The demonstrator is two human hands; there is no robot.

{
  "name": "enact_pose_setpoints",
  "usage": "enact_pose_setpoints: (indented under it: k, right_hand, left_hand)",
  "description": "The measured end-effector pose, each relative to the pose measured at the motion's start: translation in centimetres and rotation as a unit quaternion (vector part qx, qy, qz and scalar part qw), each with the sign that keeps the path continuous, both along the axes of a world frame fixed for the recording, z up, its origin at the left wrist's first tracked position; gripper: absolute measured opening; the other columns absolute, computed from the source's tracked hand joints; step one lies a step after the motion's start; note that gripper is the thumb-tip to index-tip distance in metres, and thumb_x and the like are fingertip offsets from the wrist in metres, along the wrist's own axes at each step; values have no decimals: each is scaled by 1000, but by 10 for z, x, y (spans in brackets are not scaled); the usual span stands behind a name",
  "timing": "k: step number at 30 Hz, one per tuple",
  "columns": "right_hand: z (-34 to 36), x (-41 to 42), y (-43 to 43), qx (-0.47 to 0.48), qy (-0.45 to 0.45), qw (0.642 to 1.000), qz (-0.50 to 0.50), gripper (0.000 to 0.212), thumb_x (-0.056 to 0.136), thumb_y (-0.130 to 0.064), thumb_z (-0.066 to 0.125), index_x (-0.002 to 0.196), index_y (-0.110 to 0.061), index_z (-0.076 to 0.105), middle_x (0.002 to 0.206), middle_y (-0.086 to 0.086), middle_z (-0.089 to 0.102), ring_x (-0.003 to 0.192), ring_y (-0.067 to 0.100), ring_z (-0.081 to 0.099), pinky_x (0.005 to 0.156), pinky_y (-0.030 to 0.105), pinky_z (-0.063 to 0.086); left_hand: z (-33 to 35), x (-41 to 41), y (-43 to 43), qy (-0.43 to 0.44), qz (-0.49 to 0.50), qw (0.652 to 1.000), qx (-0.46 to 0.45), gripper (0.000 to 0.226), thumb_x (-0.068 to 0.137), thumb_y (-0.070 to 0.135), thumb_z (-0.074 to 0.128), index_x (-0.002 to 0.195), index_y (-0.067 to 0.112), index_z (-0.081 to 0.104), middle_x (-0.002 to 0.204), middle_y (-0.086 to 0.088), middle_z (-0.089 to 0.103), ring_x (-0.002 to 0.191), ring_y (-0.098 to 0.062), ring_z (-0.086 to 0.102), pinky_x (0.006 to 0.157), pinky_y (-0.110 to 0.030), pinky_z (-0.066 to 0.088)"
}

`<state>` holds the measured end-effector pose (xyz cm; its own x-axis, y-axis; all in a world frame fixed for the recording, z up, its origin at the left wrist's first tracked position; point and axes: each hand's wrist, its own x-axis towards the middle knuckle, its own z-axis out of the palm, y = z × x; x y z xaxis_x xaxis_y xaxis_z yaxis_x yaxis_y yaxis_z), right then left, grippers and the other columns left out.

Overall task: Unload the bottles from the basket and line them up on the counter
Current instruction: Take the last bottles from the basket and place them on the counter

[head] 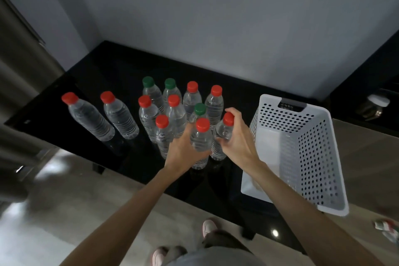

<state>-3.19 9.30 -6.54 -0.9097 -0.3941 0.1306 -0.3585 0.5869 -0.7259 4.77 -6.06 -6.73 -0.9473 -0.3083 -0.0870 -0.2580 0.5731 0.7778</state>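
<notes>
Head view: both hands [187, 147] [237, 142] grip bottles [200, 138] near counter edge [133, 177], beside basket [302, 157].

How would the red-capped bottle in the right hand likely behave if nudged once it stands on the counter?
The red-capped bottle looks tall and narrow, so it probably tips easily. It appears full of water, so likely hefty for its size. The glossy black counter may let it slide, and the closely packed neighbours could topple with it.
</notes>
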Motion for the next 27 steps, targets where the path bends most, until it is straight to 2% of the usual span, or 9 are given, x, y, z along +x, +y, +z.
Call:
enact_pose_setpoints:
  k: [5,9,11,15,17,20,24,27]
  right_hand:
    - [-11,-8,1,8,-14,1000,12,87,71,-15,82,136,-35,26,115,-4,57,105,13,59,91,41,53]
    - [-14,-9,2,11,-2,1000,27,82,73,-15,81,135,-33,30,114,-2,55,104,11,56,92,36,51]
    - [-13,-6,3,9,-7,999,40,80,73,-14,80,134,-33,32,116,-1,53,105,10,55,92,32,50]
    - [-12,-1,7,10,-29,998,55,78,76,-9,77,134,-32,31,117,-1,48,106,10,53,92,28,49]
    - [-11,-2,7,26,-36,997,61,81,76,-10,77,136,-34,27,121,-1,47,111,11,52,93,29,48]
    - [-6,-4,6,58,-45,994,75,84,78,-13,76,138,-37,22,126,0,46,117,14,51,94,33,49]
    - [5,-1,12,113,-48,988,91,89,81,-18,74,144,-37,14,139,1,39,128,22,42,99,41,44]
    - [21,3,16,192,9,976,102,91,84,-25,70,149,-34,8,150,5,30,136,28,33,103,45,41]
  left_hand:
    - [-9,-4,1,-13,-11,1000,8,78,70,43,80,133,39,35,89,29,54,78,15,50,69,-4,33]
    - [-18,-3,3,-17,-9,1000,8,78,69,43,80,133,35,36,93,28,54,84,12,52,75,-10,36]
    - [-22,-2,3,-9,0,1000,17,76,68,45,80,131,35,38,98,25,57,92,5,56,79,-16,41]
    - [-31,6,3,-11,-12,1000,16,82,72,42,79,138,34,30,113,18,59,102,-3,59,87,-24,48]
    - [-36,10,2,-15,-31,999,6,88,75,37,79,141,36,22,126,8,58,106,-9,60,91,-31,52]
    - [-36,13,3,-14,-39,999,6,88,77,31,78,140,39,17,137,4,52,117,-15,57,95,-39,51]
    - [-32,16,6,-27,-45,999,1,95,82,31,73,147,37,5,149,3,39,131,-15,44,103,-34,41]
    - [-20,26,3,-3,-44,999,-30,90,84,38,70,146,44,6,153,5,33,134,-14,41,101,-40,46]
